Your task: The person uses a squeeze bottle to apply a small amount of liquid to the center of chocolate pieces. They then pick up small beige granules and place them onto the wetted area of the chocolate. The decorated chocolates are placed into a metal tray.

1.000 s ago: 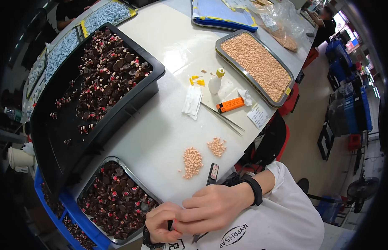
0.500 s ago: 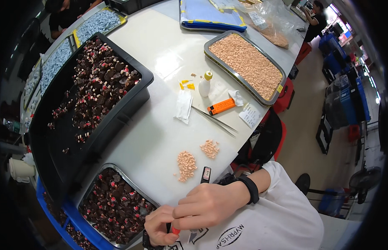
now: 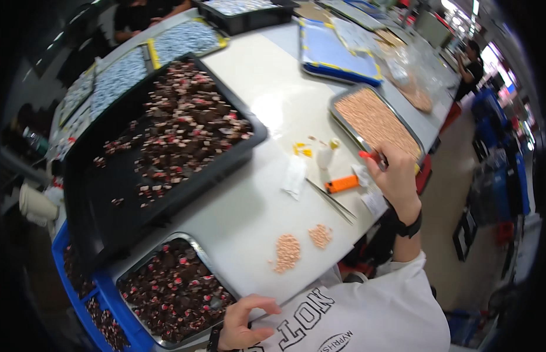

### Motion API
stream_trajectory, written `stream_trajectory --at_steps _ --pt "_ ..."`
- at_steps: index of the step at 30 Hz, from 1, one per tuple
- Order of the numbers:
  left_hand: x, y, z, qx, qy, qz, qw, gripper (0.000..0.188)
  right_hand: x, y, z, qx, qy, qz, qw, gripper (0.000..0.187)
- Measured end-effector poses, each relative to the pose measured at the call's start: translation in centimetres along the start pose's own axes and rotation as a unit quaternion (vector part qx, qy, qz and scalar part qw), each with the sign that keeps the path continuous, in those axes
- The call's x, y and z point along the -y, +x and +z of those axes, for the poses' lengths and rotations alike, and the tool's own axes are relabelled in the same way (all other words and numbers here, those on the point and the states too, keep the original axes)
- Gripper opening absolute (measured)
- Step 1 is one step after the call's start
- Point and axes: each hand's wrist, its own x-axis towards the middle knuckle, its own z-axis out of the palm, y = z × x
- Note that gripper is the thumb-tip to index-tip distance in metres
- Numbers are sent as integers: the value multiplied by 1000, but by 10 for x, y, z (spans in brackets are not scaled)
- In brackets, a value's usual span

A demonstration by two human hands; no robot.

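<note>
My right hand (image 3: 397, 179) is raised at the near corner of a metal tray (image 3: 337, 124) full of small peach-coloured pieces. Its thumb and fingers are closed on a small red piece (image 3: 369, 156), whose kind blur hides. At the front edge of the table, my left hand (image 3: 244, 324) has its thumb and fingers apart, with nothing visible between them. It is beside a metal tray (image 3: 196, 249) of dark brown and red small parts. Two little heaps of peach pieces, a larger one (image 3: 287, 253) and a smaller one (image 3: 320, 236), lie between my hands.
Tweezers (image 3: 332, 202), an orange lighter (image 3: 342, 184), a small bottle (image 3: 325, 157) and a white paper (image 3: 294, 177) lie mid-table. A deep black bin (image 3: 258, 132) of dark parts stands left, above a blue tray (image 3: 117, 311). Blue-edged trays (image 3: 337, 50) sit at the back.
My hands were together at the front edge with a red piece; now the right has gone far right toward the peach tray with it. The left has opened. The whole view has shifted.
</note>
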Motion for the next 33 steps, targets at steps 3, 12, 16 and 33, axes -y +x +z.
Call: stream_trajectory --at_steps 3,12,16,33 --pt "3 6 -3 -9 2 -27 1000 40 -26 8 22 90 -91 -10 992 19" --pt "-1 1 -13 34 37 -60 997 38 15 1 6 99 4 -63 993 21" --pt "-3 3 -10 35 47 -39 998 36 49 -23 -12 77 126 -143 979 22" --pt "-6 3 -3 -10 16 11 1000 40 110 10 48 289 122 -244 918 29"
